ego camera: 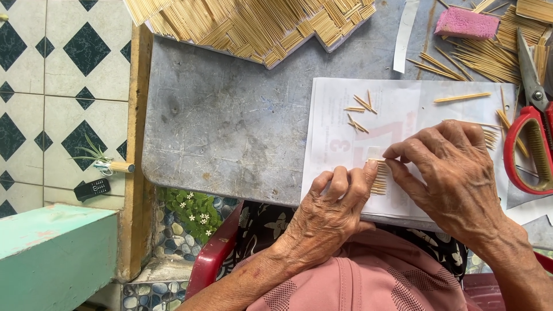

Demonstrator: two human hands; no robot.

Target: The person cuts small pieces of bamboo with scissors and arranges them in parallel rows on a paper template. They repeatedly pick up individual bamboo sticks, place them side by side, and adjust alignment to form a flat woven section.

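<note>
My left hand (pixel 334 198) rests on a white paper sheet (pixel 397 103), its fingertip pressing the edge of a small row of short wooden sticks (pixel 378 183) laid side by side. My right hand (pixel 446 173) reaches in from the right. Its thumb and forefinger pinch a thin stick at the top of that row. Both hands meet at the row near the table's front edge. A few loose cut sticks (pixel 360 109) lie higher on the paper.
A grey table (pixel 230 126) holds a large panel of glued sticks (pixel 253 23) at the back, a pink sponge (pixel 466 24), a pile of long sticks (pixel 481 57) and red-handled scissors (pixel 533 126) at the right. Tiled floor and a teal bench (pixel 52 253) lie left.
</note>
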